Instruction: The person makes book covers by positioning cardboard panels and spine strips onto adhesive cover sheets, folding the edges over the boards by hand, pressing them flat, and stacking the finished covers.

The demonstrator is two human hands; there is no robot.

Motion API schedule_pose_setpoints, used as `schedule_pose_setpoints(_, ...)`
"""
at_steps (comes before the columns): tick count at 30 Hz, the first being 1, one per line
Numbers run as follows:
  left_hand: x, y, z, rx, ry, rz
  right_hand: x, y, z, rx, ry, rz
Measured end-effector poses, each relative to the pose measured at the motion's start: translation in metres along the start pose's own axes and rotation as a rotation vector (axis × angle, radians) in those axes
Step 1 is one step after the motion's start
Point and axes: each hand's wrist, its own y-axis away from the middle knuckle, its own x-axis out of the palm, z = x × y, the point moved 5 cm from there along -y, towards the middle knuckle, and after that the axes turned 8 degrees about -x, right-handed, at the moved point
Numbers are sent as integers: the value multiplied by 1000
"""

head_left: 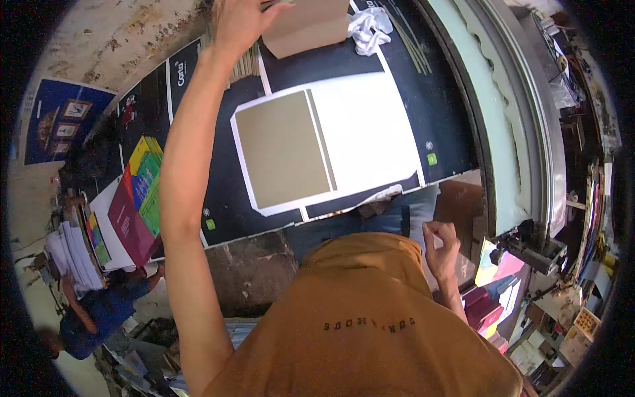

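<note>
My left hand (241, 26) reaches to the far side of the table, partly cut off by the top of the view. Its thumb is stretched out at the left edge of a stack of brown boards (305, 33), and no grip on them shows. Beneath that wrist lies a pile of narrow board strips (246, 66). Down by my right side, my right hand (442, 246) is loosely curled, with nothing visible in it. Between them on the table lies a white sheet (370, 129) with cut corners. A grey-brown board (283, 149) and a narrow strip (321, 140) rest on its left half, a thin gap between them.
A crumpled white cloth (369, 30) and thin strips (410, 40) lie at the back. Along the right runs a long machine with a pale green bed (506, 145). Colourful printed covers (139, 205) are at the left edge, where another person (102, 314) is below.
</note>
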Motion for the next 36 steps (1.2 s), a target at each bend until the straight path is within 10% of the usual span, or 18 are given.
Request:
schedule_pose_setpoints(6,-104,20,-89,359,73,-529,-39,-57,39,-240,43,-195)
schedule_pose_setpoints(11,-139,53,-141,334,547,-343,-74,-135,121,-507,-57,-617)
schedule_pose_setpoints(19,14,152,-66,-442,614,-111,22,-189,62,23,-341,-162)
schedule_pose_setpoints(36,100,257,-95,-140,137,403,107,-203,-12,161,-10,-70)
